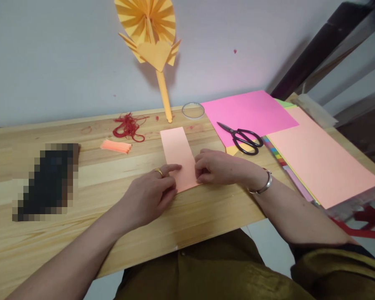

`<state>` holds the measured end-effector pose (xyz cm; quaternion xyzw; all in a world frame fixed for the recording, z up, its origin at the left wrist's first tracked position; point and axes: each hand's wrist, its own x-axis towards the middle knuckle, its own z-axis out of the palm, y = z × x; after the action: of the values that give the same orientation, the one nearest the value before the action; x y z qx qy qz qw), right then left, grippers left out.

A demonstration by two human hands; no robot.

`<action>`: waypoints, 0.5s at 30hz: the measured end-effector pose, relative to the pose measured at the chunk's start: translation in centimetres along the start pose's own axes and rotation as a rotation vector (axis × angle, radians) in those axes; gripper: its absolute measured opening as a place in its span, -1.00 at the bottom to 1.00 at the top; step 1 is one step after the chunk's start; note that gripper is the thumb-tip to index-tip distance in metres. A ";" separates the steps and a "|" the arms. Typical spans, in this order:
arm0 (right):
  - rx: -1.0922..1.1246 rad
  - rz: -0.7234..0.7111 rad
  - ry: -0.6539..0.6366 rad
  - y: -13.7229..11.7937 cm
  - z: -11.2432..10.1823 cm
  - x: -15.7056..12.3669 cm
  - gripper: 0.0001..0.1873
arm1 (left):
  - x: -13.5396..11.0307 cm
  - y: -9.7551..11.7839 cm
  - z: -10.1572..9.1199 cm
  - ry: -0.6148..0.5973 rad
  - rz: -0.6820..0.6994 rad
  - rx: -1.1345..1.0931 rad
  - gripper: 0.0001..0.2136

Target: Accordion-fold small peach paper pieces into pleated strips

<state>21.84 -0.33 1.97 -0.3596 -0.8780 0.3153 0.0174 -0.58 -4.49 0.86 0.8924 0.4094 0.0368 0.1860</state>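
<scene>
A strip of light-orange paper (179, 146) lies on the table in front of me, its long side running away from my body. My left hand (152, 191) is at its near left part. The index finger is laid across the paper, with the thumb and other fingers bent in by its near edge, holding it down. At the right edge, my right hand (215, 166) has its fingers curled together in a pinch on the paper. Part of the strip's near right corner is hidden by that hand.
Black-handled scissors (245, 136) lie on a pink sheet (249, 114), left of stacked orange paper (318, 154). Behind the strip are red thread (127, 127), a clear ring-shaped object (193, 110) and a yellow paper fan (156, 54). Further left are an orange bundle (116, 146) and a blurred dark object (48, 181).
</scene>
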 end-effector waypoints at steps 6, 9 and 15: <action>-0.006 -0.020 -0.004 0.1 0.1 0.0 -0.88 | 0.0 0.1 0.0 -0.005 -0.002 -0.007 -0.77; -0.012 -0.023 -0.009 0.1 0.0 -0.1 -0.88 | 0.0 0.1 0.0 -0.007 -0.002 -0.006 -0.77; -0.011 -0.029 -0.015 0.1 0.0 -0.1 -0.88 | -0.1 0.1 0.0 -0.013 0.002 -0.006 -0.77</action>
<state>21.99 -0.30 1.92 -0.3447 -0.8849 0.3131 0.0135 -0.62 -4.60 0.92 0.8925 0.4071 0.0326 0.1914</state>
